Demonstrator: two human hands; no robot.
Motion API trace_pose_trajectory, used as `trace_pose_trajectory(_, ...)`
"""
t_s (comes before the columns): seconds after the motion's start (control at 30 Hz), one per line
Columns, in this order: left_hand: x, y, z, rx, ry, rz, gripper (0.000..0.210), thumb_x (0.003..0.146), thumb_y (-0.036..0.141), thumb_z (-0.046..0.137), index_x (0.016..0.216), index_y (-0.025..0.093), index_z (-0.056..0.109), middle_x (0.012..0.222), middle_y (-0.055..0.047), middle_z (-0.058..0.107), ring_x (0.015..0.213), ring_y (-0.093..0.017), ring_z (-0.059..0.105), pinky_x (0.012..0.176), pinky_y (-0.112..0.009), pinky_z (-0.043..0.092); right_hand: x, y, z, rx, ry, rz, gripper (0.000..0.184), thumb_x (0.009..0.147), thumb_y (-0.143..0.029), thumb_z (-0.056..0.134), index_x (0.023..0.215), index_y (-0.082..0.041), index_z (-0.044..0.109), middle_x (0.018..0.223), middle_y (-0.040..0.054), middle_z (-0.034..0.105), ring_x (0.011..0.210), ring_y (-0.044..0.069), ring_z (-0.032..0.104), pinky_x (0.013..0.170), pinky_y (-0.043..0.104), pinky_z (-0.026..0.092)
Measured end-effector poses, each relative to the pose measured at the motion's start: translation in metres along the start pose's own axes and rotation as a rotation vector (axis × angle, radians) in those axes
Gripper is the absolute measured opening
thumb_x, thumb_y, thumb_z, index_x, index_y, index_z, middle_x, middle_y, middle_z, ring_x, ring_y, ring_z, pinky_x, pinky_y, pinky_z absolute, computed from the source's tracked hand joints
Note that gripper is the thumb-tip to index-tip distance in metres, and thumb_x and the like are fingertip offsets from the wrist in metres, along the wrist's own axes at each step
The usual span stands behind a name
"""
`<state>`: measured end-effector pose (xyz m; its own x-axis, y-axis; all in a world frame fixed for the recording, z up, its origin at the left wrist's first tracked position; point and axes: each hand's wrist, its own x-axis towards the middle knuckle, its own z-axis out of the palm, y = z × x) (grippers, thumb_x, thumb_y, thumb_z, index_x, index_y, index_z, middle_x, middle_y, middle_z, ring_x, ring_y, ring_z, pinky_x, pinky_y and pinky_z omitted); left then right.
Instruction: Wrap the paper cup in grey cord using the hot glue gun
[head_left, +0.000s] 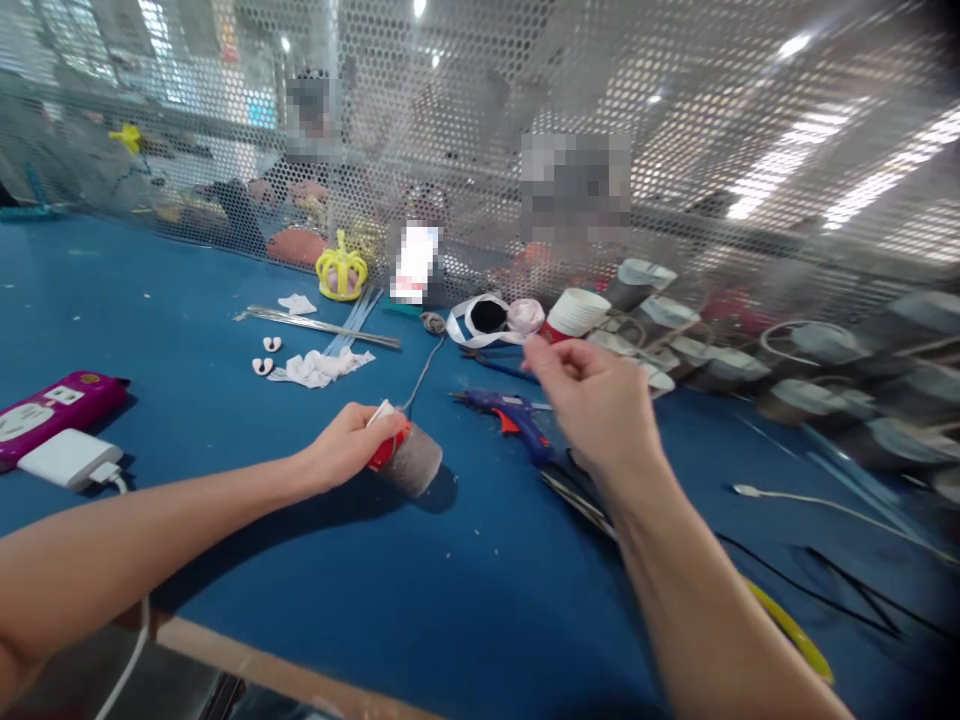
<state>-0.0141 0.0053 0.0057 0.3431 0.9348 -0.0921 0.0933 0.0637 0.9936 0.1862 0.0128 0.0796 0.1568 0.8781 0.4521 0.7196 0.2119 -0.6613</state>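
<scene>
My left hand (352, 440) is closed around a small paper cup (416, 462), red near the rim and wrapped in grey yarn over its lower part. The cup is tilted, its base toward the right. A grey yarn strand (426, 370) runs from it back to a small yarn ball (433, 323). Raised over the table's right side, my right hand (607, 405) has thumb and fingertips pinched together; whatever may be between them cannot be made out. Below and left of this hand lies a blue glue gun (517, 412) with a red trigger.
Behind my right hand are white paper cups (577, 312), white ribbon (459, 325) and several grey-wrapped cups (739, 362). Scissors (577, 500) and cables lie at right. Metal rods (322, 326), white scraps (322, 368) and a purple power strip (60, 410) lie left. A perforated screen (450, 130) borders the back.
</scene>
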Motion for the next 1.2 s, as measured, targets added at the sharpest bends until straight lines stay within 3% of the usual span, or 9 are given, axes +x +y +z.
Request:
trace_pose_trajectory(0.07, 0.000, -0.001, 0.000, -0.001, -0.003, 0.000, 0.037, 0.073, 0.043, 0.045, 0.060, 0.009, 0.053, 0.051, 0.002, 0.047, 0.048, -0.008, 0.040, 0.049, -0.020, 0.032, 0.008, 0.008, -0.017, -0.032, 0.006, -0.028, 0.039, 0.076, -0.053, 0.041, 0.062, -0.020, 0.056, 0.052, 0.0006, 0.051, 0.050, 0.013, 0.047, 0.049, 0.026, 0.034)
trace_pose_trajectory(0.2, -0.002, 0.000, 0.000, 0.020, 0.003, -0.030, 0.037, 0.071, 0.044, 0.046, 0.058, 0.010, 0.053, 0.050, 0.002, 0.048, 0.048, -0.009, 0.042, 0.049, -0.021, 0.033, 0.014, 0.041, -0.031, -0.496, -0.256, 0.098, 0.038, 0.076, -0.051, 0.040, 0.062, -0.020, 0.057, 0.061, 0.0061, 0.059, 0.060, 0.019, 0.053, 0.055, 0.030, 0.034)
trace_pose_trajectory(0.33, -0.002, 0.002, 0.000, 0.025, -0.009, -0.037, 0.040, 0.071, 0.046, 0.045, 0.057, 0.010, 0.052, 0.049, 0.002, 0.047, 0.048, -0.009, 0.041, 0.050, -0.021, 0.033, 0.007, 0.074, -0.011, -0.526, -0.459, 0.141, 0.019, 0.060, -0.026, 0.061, 0.046, -0.020, 0.050, 0.049, 0.0026, 0.055, 0.049, 0.016, 0.051, 0.050, 0.027, 0.034)
trace_pose_trajectory(0.47, -0.001, 0.000, 0.001, 0.036, -0.031, -0.010, 0.040, 0.073, 0.045, 0.043, 0.055, 0.010, 0.050, 0.049, 0.002, 0.045, 0.048, -0.009, 0.039, 0.050, -0.021, 0.031, -0.001, 0.084, 0.010, -0.501, -0.407, 0.183, 0.004, 0.060, -0.017, 0.056, 0.064, -0.016, 0.057, 0.068, 0.0099, 0.062, 0.064, 0.021, 0.057, 0.057, 0.029, 0.038)
trace_pose_trajectory(0.67, -0.001, -0.001, 0.001, 0.065, -0.022, 0.012, 0.040, 0.076, 0.044, 0.039, 0.056, 0.011, 0.048, 0.050, 0.002, 0.042, 0.048, -0.008, 0.036, 0.049, -0.021, 0.031, -0.013, 0.063, -0.005, -0.237, -0.356, 0.235, 0.039, 0.069, -0.026, 0.051, 0.105, -0.014, 0.046, 0.093, 0.0105, 0.063, 0.074, 0.018, 0.060, 0.061, 0.027, 0.045)
trace_pose_trajectory(0.77, -0.003, 0.001, 0.001, 0.126, -0.019, 0.043, 0.039, 0.077, 0.042, 0.038, 0.054, 0.012, 0.045, 0.050, 0.002, 0.039, 0.049, -0.008, 0.033, 0.049, -0.020, 0.029, -0.027, 0.040, -0.016, 0.157, -0.434, 0.329, 0.025, 0.065, -0.036, 0.057, 0.082, -0.017, 0.054, 0.070, 0.0044, 0.063, 0.056, 0.015, 0.056, 0.051, 0.026, 0.044)
trace_pose_trajectory(0.9, -0.004, 0.002, -0.001, 0.279, 0.028, 0.085, 0.040, 0.079, 0.042, 0.034, 0.049, 0.015, 0.035, 0.049, 0.004, 0.028, 0.049, -0.007, 0.025, 0.045, -0.020, 0.021, -0.048, 0.012, -0.020, 0.101, -0.575, 0.360, 0.025, 0.063, -0.043, 0.058, 0.063, -0.019, 0.056, 0.048, 0.0006, 0.057, 0.041, 0.012, 0.050, 0.042, 0.026, 0.041)
trace_pose_trajectory(1.03, -0.004, 0.002, -0.002, 0.319, 0.028, 0.100, 0.040, 0.080, 0.040, 0.033, 0.048, 0.015, 0.035, 0.048, 0.003, 0.028, 0.048, -0.007, 0.024, 0.044, -0.020, 0.021, -0.064, -0.002, -0.015, 0.018, -0.553, 0.496, 0.026, 0.059, -0.047, 0.058, 0.063, -0.021, 0.059, 0.042, 0.0004, 0.055, 0.037, 0.015, 0.050, 0.037, 0.028, 0.042)
trace_pose_trajectory(1.2, -0.004, 0.003, -0.003, 0.298, 0.002, 0.134, 0.040, 0.081, 0.036, 0.033, 0.055, 0.012, 0.050, 0.050, 0.002, 0.038, 0.048, -0.008, 0.031, 0.044, -0.019, 0.028, -0.070, -0.003, -0.012, 0.000, -0.451, 0.280, 0.019, 0.058, -0.039, 0.060, 0.047, -0.025, 0.053, 0.038, 0.0008, 0.051, 0.034, 0.016, 0.047, 0.036, 0.030, 0.039)
